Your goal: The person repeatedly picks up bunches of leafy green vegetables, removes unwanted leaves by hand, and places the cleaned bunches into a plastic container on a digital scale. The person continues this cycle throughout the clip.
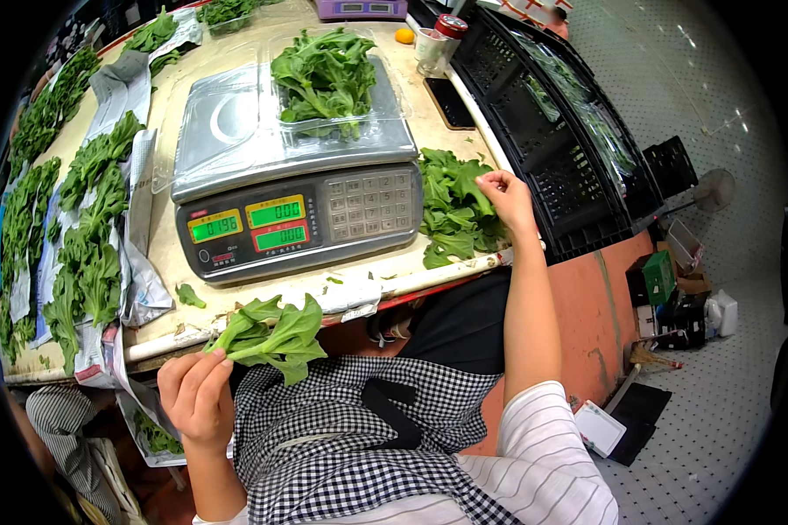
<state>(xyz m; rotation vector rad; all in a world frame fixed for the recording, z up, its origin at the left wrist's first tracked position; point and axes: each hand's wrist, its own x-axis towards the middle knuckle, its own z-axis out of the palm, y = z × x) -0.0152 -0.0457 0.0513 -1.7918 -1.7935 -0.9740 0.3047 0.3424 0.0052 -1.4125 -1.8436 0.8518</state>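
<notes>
Leafy green sprigs [276, 341] are pinched by their stems in my left hand [197, 394], in front of the table's near edge. My right hand [507, 197] has thumb and fingertips closed on a leafy green stem [478, 191] at the pile of greens [448, 216], right of the scale. On the metal pan of the digital scale [295, 216] stands a clear plastic clamshell box [384, 118], its lid folded open to the left, with leafy greens [328, 79] heaped in its right half.
Newspaper [146, 262] and rows of greens [95, 249] cover the table's left side. A phone [450, 104], a red-lidded jar [448, 33] and a small orange fruit [404, 36] lie beyond the scale. Black plastic crates [545, 151] stand along the right edge. A person's striped trouser leg [69, 426] shows at lower left.
</notes>
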